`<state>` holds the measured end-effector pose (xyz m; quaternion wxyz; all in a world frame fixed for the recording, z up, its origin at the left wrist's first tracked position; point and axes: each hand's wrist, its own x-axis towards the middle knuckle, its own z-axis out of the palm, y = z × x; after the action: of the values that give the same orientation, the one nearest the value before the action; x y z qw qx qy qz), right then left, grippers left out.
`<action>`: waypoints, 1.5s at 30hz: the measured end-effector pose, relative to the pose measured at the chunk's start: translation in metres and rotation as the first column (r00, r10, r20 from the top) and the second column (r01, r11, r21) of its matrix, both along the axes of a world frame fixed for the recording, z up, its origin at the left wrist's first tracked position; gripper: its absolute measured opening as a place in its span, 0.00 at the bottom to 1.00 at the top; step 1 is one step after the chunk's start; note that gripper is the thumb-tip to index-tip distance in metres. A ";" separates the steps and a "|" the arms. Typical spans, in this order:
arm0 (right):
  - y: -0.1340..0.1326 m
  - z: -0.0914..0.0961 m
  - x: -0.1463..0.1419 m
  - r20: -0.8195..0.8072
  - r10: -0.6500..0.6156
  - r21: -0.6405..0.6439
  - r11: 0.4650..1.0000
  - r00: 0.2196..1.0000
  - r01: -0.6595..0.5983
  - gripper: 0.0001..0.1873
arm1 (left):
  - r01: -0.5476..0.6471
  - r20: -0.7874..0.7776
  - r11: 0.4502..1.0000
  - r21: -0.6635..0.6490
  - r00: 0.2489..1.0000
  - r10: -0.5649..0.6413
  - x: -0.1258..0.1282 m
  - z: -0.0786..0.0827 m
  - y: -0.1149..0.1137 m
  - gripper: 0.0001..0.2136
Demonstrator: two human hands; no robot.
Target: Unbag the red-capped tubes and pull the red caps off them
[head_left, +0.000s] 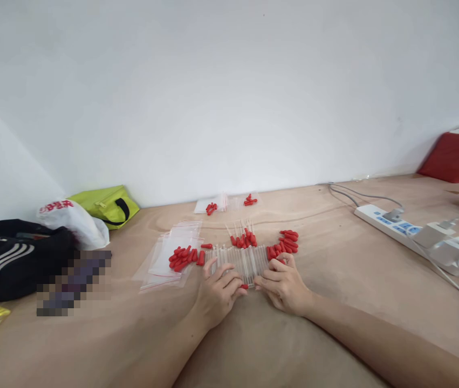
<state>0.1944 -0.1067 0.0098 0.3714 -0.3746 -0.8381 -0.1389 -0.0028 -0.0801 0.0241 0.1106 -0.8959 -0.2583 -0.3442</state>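
A row of clear glass dropper tubes (249, 264) lies side by side in front of me. My left hand (223, 291) is over the row's left part, thumb and fingers closed on a red rubber bulb (244, 286). At the near right end of the row, my right hand (283, 284) is pinched, its fingertips on the end of a glass tube close to that bulb; its fingers partly hide the tube. Loose red bulbs lie in a right pile (289, 241) and a left pile (180, 258). Behind the row are several droppers with bulbs fitted (246, 238).
Clear zip bags (172, 242) lie under the left bulbs. More bags (200, 206) with bulbed droppers are by the wall. A power strip (386, 229) with plugs and cables stands right. At left are a black bag (31, 261), a white bag (77, 223) and a green bag (110, 202).
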 end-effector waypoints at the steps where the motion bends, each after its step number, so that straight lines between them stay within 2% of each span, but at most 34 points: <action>1: -0.001 0.000 0.000 0.000 0.004 0.001 1.000 1.000 -0.004 0.10 | 0.002 -0.001 1.000 0.007 1.000 -0.002 0.000 0.000 0.000 0.12; 7: -0.003 0.000 0.001 -0.011 0.030 0.007 1.000 0.999 -0.030 0.09 | 0.027 -0.002 0.999 0.041 1.000 -0.027 -0.001 0.001 -0.002 0.14; 19: -0.005 0.001 0.002 -0.005 0.059 -0.023 0.998 0.998 -0.059 0.10 | 0.061 -0.030 0.998 0.024 0.998 -0.060 -0.001 0.004 -0.004 0.12; 23: -0.006 0.002 0.008 -0.056 0.062 -0.047 0.997 0.997 -0.065 0.11 | 0.089 0.003 0.995 0.052 0.996 -0.090 -0.014 0.004 -0.002 0.10; 27: -0.005 0.000 0.017 -0.130 -0.045 -0.098 0.995 0.990 0.032 0.11 | -0.026 0.129 0.997 0.071 0.991 0.016 -0.038 0.002 0.006 0.06; 30: -0.002 -0.004 0.018 -0.170 -0.145 -0.088 0.987 0.975 0.132 0.10 | -0.161 0.215 0.986 0.043 0.965 0.148 -0.052 -0.001 0.019 0.07; 34: 0.005 -0.006 0.017 -0.168 -0.302 -0.098 0.952 0.939 0.289 0.12 | -0.413 0.303 0.911 0.015 0.870 0.389 -0.064 -0.005 0.039 0.11; 36: 0.009 -0.006 0.016 -0.145 -0.360 -0.103 0.932 0.922 0.348 0.13 | -0.481 0.322 0.877 -0.024 0.826 0.462 -0.069 -0.007 0.047 0.12; 39: 0.017 -0.004 0.012 -0.120 -0.395 -0.063 0.919 0.911 0.390 0.12 | -0.511 0.308 0.852 -0.114 0.797 0.520 -0.072 -0.009 0.055 0.11; 41: 0.021 -0.004 0.009 -0.109 -0.392 -0.025 0.920 0.913 0.392 0.12 | -0.505 0.274 0.848 -0.159 0.803 0.529 -0.071 -0.010 0.057 0.11; 45: 0.023 -0.004 0.004 -0.076 -0.380 -0.035 0.925 0.922 0.379 0.11 | -0.483 0.193 0.866 -0.127 0.845 0.499 -0.067 -0.009 0.056 0.12</action>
<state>0.1987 -0.0837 0.0055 0.3678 -0.5388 -0.7351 -0.1845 -0.0696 -0.0237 0.0152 0.1327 -0.7597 -0.5021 -0.3914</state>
